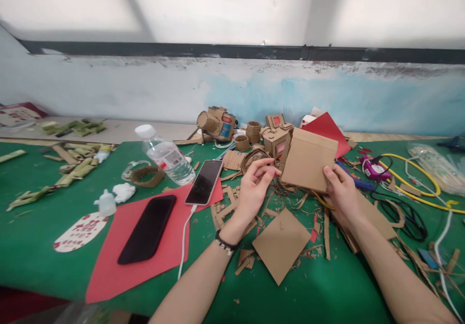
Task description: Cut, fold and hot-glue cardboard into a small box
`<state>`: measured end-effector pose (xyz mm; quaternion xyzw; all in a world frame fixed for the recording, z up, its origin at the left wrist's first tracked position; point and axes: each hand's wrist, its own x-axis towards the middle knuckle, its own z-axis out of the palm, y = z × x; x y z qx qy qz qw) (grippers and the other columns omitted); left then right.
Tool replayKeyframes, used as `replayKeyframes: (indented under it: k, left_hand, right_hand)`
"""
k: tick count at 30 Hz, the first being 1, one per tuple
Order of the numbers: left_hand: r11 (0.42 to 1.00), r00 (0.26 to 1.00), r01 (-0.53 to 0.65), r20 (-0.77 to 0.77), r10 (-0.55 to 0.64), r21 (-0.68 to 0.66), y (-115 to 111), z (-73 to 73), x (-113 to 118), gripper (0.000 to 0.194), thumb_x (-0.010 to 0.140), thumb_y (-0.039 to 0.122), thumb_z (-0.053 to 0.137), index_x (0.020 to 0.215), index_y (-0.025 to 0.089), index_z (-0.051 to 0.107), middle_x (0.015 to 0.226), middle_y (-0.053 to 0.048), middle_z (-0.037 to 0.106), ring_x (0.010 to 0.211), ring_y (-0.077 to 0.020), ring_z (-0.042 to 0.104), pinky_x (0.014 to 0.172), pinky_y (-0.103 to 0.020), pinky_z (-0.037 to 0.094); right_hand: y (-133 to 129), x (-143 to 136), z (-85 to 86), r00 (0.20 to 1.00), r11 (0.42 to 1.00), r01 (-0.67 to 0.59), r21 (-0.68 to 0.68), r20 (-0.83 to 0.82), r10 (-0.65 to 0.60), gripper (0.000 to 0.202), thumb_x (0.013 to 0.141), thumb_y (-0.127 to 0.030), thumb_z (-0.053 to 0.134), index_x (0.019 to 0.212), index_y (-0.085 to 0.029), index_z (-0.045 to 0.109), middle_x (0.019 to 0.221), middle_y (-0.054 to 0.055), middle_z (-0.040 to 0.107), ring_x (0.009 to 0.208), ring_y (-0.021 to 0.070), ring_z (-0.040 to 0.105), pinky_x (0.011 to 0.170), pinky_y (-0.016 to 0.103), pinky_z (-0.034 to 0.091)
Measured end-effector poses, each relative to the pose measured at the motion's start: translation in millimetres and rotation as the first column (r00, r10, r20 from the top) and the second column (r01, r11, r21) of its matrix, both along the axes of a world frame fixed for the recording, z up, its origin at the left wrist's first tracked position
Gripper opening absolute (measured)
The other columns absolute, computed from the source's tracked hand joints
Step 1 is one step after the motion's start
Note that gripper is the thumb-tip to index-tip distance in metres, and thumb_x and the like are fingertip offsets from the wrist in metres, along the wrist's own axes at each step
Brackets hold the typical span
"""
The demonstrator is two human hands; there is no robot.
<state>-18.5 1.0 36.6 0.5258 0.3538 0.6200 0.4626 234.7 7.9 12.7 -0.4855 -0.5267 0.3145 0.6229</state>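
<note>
My right hand [341, 186] grips a square piece of cardboard [308, 157] by its lower right corner, thumb on the near face. The piece is held tilted up above the table, with a folded strip along its top edge. Just left of it is my left hand [254, 186], fingers loosely bent and apart, with nothing visible in them; its fingertips are close to the cardboard's left edge. Below, between my arms, a second cardboard square [281, 244] lies flat with one corner toward me. Cardboard scraps [227, 208] are scattered around it.
A water bottle [169, 157], a phone on a white cable [204, 182] and a black phone [147, 229] on red paper [105, 270] are at left. Behind stand a cardboard camera model [216, 123] and a small cardboard box [276, 140]. A purple device [376, 169] and yellow cable [417, 159] lie right.
</note>
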Motion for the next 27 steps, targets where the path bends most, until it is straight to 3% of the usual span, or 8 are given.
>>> replayKeyframes:
  k: [4,10,14,19,23,27]
  left_hand:
    - [0.999,0.993,-0.049,0.111,0.048,0.005,7.1,-2.3,-8.6,0.046,0.089,0.043,0.090,0.124,0.020,0.071,0.103,-0.007,0.082,0.100,-0.0201,0.078,0.100,-0.035,0.061]
    - [0.998,0.988,-0.059,0.143,0.062,-0.024,10.0,-6.4,-10.5,0.041,0.086,0.043,0.092,0.116,0.020,0.077,0.100,-0.005,0.081,0.091,-0.0167,0.078,0.094,-0.030,0.063]
    - [0.999,0.988,-0.047,0.149,0.048,-0.010,9.1,-5.9,-9.1,0.030,0.089,0.044,0.090,0.102,0.019,0.080,0.093,-0.004,0.080,0.084,-0.0137,0.076,0.085,-0.024,0.063]
    - [0.998,0.973,0.032,0.232,-0.017,-0.060,7.2,-4.1,-5.5,0.033,0.090,0.049,0.088,0.098,0.019,0.077,0.084,-0.003,0.078,0.080,-0.0137,0.076,0.082,-0.025,0.064]
    - [0.992,0.965,0.105,0.246,-0.085,-0.071,5.0,-4.3,-3.4,0.031,0.093,0.047,0.085,0.107,0.019,0.079,0.098,-0.006,0.082,0.088,-0.0147,0.078,0.086,-0.027,0.066]
    - [0.995,0.975,0.084,0.210,-0.069,-0.062,5.9,-6.2,-3.3,0.036,0.086,0.039,0.093,0.114,0.021,0.080,0.106,-0.007,0.082,0.094,-0.0164,0.078,0.086,-0.028,0.067]
  right_hand:
    - [7.8,8.0,-1.5,0.992,0.998,-0.051,-0.020,-0.115,0.048,0.042,0.090,-0.067,0.079,0.087,-0.027,0.066,0.062,-0.001,0.057,0.063,0.0218,0.061,0.057,0.035,0.053]
    - [4.6,7.3,1.4,0.963,0.992,-0.076,-0.104,-0.267,0.046,0.043,0.080,-0.063,0.090,0.089,-0.026,0.070,0.070,0.001,0.066,0.071,0.0230,0.066,0.064,0.035,0.056]
    - [2.1,5.7,3.3,0.962,0.990,-0.079,-0.115,-0.268,0.046,0.041,0.081,-0.062,0.089,0.089,-0.027,0.069,0.080,0.002,0.073,0.079,0.0242,0.070,0.067,0.035,0.059]
    - [2.1,7.0,3.2,0.973,0.988,-0.074,-0.138,-0.226,0.041,0.037,0.085,-0.060,0.085,0.089,-0.027,0.070,0.100,0.002,0.079,0.091,0.0250,0.074,0.075,0.034,0.061]
    - [3.5,9.2,1.3,0.966,0.989,-0.080,-0.125,-0.253,0.046,0.031,0.087,-0.056,0.085,0.090,-0.028,0.073,0.103,0.001,0.079,0.094,0.0235,0.074,0.081,0.033,0.061]
    - [6.4,11.6,-1.5,0.965,0.990,-0.082,-0.119,-0.258,0.049,0.029,0.088,-0.055,0.085,0.093,-0.028,0.074,0.102,0.001,0.079,0.093,0.0234,0.074,0.079,0.032,0.061]
